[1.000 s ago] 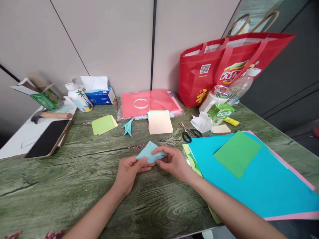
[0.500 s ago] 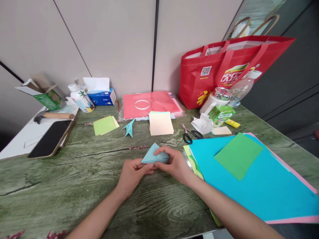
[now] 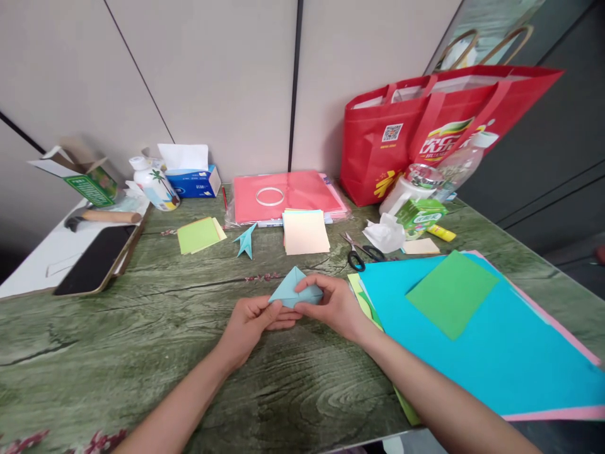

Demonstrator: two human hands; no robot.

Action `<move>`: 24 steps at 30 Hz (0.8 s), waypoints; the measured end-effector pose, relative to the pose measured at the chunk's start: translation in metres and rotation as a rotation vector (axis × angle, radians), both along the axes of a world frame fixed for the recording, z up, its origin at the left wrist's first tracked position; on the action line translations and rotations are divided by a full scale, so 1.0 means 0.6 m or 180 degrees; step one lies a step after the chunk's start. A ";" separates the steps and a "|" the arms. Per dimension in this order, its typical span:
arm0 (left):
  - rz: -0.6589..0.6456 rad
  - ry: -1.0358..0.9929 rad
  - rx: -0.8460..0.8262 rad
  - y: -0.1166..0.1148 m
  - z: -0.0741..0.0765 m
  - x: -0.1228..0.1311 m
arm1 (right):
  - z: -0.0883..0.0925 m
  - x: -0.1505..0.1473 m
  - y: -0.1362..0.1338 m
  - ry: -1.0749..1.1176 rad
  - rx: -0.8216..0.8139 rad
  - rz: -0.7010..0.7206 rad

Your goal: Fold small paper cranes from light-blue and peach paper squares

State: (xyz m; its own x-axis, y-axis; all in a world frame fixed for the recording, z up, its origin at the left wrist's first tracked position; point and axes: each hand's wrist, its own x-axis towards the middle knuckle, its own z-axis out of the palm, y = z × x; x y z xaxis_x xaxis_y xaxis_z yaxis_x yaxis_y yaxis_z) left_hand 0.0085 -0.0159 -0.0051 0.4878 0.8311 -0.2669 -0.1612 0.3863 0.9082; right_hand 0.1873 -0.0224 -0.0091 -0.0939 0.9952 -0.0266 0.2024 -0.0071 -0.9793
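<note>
A light blue piece of folded paper, roughly triangular with crease lines, is held just above the table between both hands. My left hand pinches its lower left part, thumb on top and fingers beneath. On the right side, my right hand grips the paper between thumb and curled fingers, covering part of it. Beyond the hands lies a folded blue paper figure with pointed ends. A stack of pale square paper sits behind the held piece, and black-handled scissors lie to its right.
Large blue sheets with a green square on top cover the right side. A red bag, a jar and a green box stand behind. At left are a phone, a hammer and green paper.
My left thumb has shifted left along the paper's lower edge, and the left fingers now extend more beneath it. The right hand keeps its grip, with the paper slightly higher in view.
</note>
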 end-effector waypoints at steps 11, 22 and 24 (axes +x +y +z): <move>-0.0036 -0.0118 -0.0166 0.000 0.003 -0.003 | -0.002 0.001 0.001 -0.0049 0.0125 -0.0051; 0.0429 0.0298 0.0067 0.000 0.007 0.007 | 0.002 -0.005 -0.004 -0.0134 0.0170 -0.0032; 0.0593 0.0254 0.0019 0.001 0.008 0.006 | 0.002 -0.008 -0.007 0.0056 0.0125 0.0048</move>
